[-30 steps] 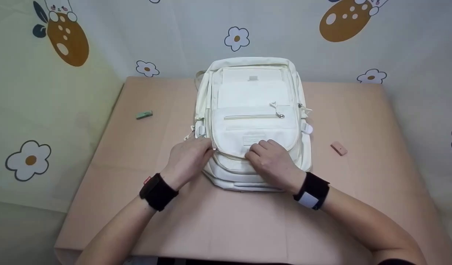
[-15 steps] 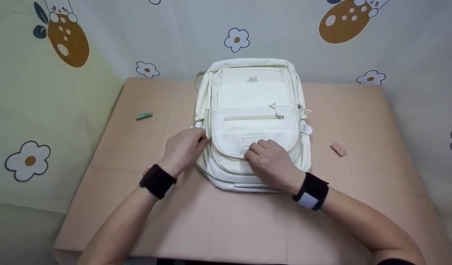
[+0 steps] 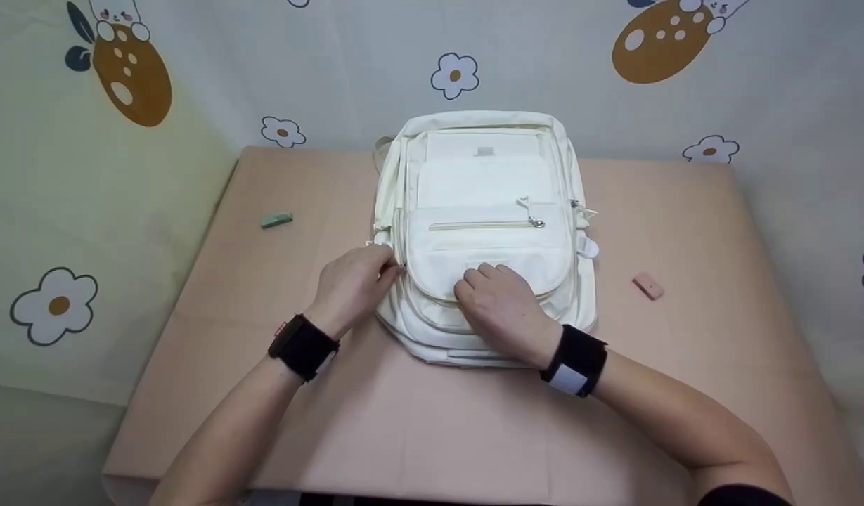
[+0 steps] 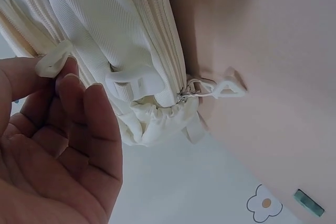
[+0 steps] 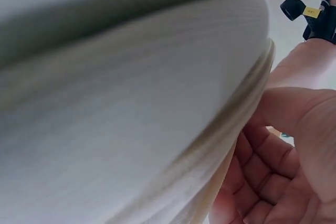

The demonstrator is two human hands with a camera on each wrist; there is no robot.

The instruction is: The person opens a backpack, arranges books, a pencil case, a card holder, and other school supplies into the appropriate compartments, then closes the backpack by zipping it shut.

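A white backpack lies flat on the pink table, front side up. My left hand is at the left edge of its front pocket. The left wrist view shows that hand pinching a white zipper pull loop against the ribbed fabric of the backpack. My right hand rests knuckles-up on the lower part of the front pocket, fingers curled. Seen from the right wrist, the right hand curls round the rim of the pocket on the backpack.
A green eraser lies left of the backpack and a pink eraser to its right. A second zipper pull hangs off the bag's side beside a white buckle. Flower-print cloth surrounds the table.
My left hand has moved up along the pocket's left side with the zipper pull. My right hand has slid a little left on the pocket.
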